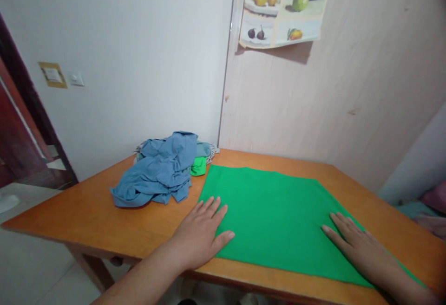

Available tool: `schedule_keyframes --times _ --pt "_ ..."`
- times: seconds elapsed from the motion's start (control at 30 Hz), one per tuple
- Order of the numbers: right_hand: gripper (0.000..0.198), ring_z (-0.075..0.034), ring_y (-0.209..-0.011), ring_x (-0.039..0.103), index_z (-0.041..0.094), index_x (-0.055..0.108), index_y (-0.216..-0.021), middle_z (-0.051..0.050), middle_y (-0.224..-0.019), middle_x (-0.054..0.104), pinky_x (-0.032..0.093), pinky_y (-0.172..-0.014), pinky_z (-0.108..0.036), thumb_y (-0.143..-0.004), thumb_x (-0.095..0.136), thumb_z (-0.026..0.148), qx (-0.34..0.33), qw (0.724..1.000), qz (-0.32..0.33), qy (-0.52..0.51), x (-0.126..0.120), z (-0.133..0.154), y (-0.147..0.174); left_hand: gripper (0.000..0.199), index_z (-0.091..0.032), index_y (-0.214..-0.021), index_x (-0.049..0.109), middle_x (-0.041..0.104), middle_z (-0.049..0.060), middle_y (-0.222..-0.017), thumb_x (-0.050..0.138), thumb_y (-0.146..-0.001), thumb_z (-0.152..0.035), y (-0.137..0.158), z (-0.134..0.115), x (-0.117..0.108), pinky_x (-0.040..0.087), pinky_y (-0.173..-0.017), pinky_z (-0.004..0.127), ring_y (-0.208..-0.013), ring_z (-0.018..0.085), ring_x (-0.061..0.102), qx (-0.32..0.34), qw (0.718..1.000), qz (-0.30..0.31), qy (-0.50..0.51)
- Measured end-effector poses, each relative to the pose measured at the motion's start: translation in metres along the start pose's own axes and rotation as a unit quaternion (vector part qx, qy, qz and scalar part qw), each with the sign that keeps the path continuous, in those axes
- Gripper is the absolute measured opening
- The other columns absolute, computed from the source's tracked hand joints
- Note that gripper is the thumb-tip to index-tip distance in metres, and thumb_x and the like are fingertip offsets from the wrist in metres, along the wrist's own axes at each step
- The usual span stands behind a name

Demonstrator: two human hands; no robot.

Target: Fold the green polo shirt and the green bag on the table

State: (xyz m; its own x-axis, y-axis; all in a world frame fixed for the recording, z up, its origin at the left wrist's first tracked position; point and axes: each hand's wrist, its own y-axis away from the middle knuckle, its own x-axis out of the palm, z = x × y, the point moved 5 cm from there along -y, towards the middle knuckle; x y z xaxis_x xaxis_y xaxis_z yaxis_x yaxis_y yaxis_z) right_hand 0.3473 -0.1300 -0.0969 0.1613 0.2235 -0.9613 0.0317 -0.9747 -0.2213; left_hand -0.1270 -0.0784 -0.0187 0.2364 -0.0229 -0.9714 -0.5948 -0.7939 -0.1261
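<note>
A green cloth (272, 217) lies spread flat on the wooden table (153, 230), its near edge close to the table's front edge. My left hand (204, 235) rests palm down on the cloth's left edge, fingers apart and stretched forward. On the right side of the cloth, my right hand (358, 244) also lies flat, with the thumb spread away from the fingers. Neither hand grips anything. The cloth looks smooth, with a slightly wavy far edge; parts of its side edges are covered by my hands.
A crumpled heap of clothes, mostly a blue garment (163, 165), sits at the table's back left. A bright green piece (198, 166) pokes out of it. Behind the table, a fruit picture sheet (284, 12) hangs on the wall. Other fabric (425, 207) shows at far right.
</note>
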Motion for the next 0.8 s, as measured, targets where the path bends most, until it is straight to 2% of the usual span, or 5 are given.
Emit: schedule_keyframes --times 0.17,0.33,0.6,0.7,0.8 --pt "0.064 -0.035 -0.145 0.026 0.032 0.055 -0.139 -0.004 -0.157 0.035 0.029 -0.111 -0.062 -0.089 0.029 0.062 0.033 0.999 0.019 -0.025 -0.005 0.002 0.000 0.075 -0.029 -0.153 0.033 0.021 0.004 -0.161 0.027 -0.093 -0.073 0.000 0.001 0.001 0.014 -0.121 0.051 -0.149 0.030 0.013 0.001 1.000 0.007 0.006" --pt "0.067 -0.035 -0.145 0.026 0.030 0.053 -0.141 -0.005 -0.157 0.034 0.028 -0.112 -0.062 -0.089 0.028 0.065 0.038 0.998 0.021 -0.035 -0.008 0.006 0.000 0.075 -0.032 -0.153 0.032 0.017 0.003 -0.161 0.028 -0.091 -0.075 0.000 0.006 0.005 0.015 -0.119 0.054 -0.149 0.032 0.012 -0.011 1.000 0.009 0.006" --pt "0.083 -0.031 -0.146 0.023 0.015 0.033 -0.153 -0.010 -0.159 0.028 0.026 -0.115 -0.056 -0.091 0.020 0.069 0.116 0.991 0.040 -0.053 -0.027 0.024 -0.005 0.079 -0.034 -0.153 0.029 0.014 0.005 -0.161 0.032 -0.088 -0.078 -0.002 0.011 0.007 0.016 -0.118 0.055 -0.148 0.034 0.010 -0.027 1.000 0.012 -0.001" --pt "0.084 -0.031 -0.146 0.025 0.015 0.034 -0.152 -0.011 -0.158 0.030 0.027 -0.115 -0.057 -0.090 0.019 0.070 0.130 0.989 0.036 -0.054 -0.033 0.027 -0.007 0.080 -0.034 -0.153 0.030 0.015 0.005 -0.161 0.033 -0.087 -0.079 -0.002 0.009 -0.001 0.017 -0.118 0.054 -0.148 0.034 0.010 -0.031 0.999 0.027 0.005" --pt "0.079 -0.033 -0.145 0.028 0.021 0.040 -0.150 -0.009 -0.156 0.035 0.029 -0.113 -0.058 -0.090 0.021 0.069 0.122 0.990 0.029 -0.057 -0.038 0.031 -0.007 0.086 -0.030 -0.153 0.033 0.016 0.009 -0.160 0.037 -0.083 -0.082 -0.005 0.006 -0.012 0.021 -0.117 0.053 -0.147 0.035 0.016 -0.039 0.997 0.069 0.002"
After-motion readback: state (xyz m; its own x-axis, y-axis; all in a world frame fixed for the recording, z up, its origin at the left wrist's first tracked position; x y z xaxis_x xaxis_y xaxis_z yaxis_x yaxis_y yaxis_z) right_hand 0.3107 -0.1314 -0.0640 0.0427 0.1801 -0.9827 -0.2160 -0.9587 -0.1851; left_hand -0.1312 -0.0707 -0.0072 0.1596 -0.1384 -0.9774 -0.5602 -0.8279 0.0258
